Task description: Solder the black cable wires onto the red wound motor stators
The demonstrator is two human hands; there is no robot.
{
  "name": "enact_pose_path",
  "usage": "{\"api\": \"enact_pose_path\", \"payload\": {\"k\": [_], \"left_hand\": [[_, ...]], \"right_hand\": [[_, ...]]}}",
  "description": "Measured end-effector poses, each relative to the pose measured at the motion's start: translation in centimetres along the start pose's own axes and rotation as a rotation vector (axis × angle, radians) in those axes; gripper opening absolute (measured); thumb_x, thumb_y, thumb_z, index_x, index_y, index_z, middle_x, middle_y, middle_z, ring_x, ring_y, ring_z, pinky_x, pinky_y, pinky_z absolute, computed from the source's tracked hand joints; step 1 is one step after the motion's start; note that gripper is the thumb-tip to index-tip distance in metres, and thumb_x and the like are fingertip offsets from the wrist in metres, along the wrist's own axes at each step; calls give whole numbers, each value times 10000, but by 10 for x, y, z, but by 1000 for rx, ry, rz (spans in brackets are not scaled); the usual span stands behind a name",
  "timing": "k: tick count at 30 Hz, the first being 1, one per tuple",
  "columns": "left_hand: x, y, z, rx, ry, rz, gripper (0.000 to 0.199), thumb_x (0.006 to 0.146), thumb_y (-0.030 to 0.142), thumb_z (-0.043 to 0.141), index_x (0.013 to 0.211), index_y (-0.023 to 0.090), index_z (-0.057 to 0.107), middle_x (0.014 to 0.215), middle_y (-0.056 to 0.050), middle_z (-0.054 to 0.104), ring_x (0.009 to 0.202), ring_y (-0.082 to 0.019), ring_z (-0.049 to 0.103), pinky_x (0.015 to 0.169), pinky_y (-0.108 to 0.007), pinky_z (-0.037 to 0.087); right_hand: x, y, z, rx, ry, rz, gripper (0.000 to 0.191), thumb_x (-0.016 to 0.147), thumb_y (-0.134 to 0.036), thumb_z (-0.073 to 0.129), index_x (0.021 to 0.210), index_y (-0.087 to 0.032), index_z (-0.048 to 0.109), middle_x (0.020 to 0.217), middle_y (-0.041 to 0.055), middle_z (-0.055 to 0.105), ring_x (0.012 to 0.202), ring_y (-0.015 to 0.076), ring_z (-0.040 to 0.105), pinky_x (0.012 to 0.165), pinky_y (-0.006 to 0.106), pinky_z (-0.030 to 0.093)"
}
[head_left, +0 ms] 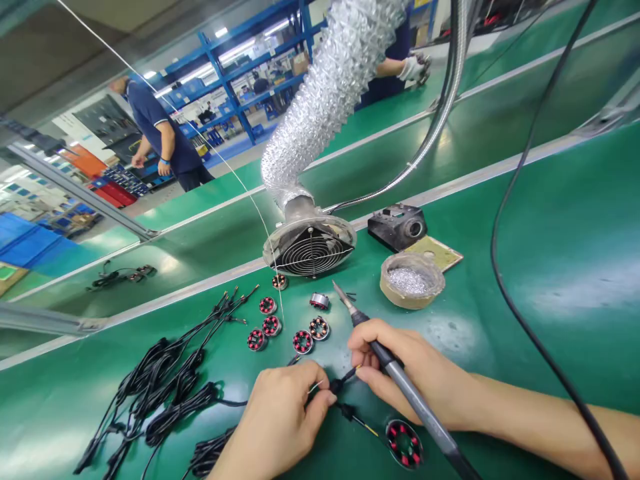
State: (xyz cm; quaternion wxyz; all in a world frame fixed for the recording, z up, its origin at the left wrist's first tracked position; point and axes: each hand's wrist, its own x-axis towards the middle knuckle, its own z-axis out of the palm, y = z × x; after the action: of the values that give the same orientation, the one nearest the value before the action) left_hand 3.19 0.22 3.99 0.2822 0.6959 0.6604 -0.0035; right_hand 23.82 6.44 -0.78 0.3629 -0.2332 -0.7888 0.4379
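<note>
My left hand (285,417) pinches a black cable (341,384) between thumb and forefinger. A thin silvery wire sticks out beside the same fingertips. In my right hand (435,377) lies a soldering iron (407,387), its tip pointing up and away from me. The right fingertips also touch the thin end of the cable. Below the hands, a ring-shaped motor stator (414,455) with red windings lies near a connector lead (363,421). Several smaller coil rings (271,326) sit on the bench beyond my left hand.
Bundled black cables (167,380) cover the left of the green bench (550,373). A fume extractor hood (313,247) hangs ahead. Right of it stand a tub of silvery shavings (413,281) and a black iron holder (397,227). A dark cord (505,280) crosses the right side. Two people work beyond.
</note>
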Motion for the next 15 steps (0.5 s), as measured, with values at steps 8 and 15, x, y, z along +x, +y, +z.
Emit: {"api": "enact_pose_path", "payload": {"k": [8,15], "left_hand": [[11,-2,9,-472,101,310,344,1001,360,321,878,193,595,899,-59,646,852,-188,585,799,-278,424],[20,-4,34,-778,-8,242,509,969,593,319,715,187,490,622,21,499,513,-108,427,536,-232,346]], "right_hand": [[15,-19,5,-71,38,-203,196,844,-52,478,943,-215,520,763,-11,638,625,100,602,574,189,489],[14,-8,14,-40,97,-16,154,835,-123,536,949,-221,507,756,-19,639,596,105,604,554,201,504]]}}
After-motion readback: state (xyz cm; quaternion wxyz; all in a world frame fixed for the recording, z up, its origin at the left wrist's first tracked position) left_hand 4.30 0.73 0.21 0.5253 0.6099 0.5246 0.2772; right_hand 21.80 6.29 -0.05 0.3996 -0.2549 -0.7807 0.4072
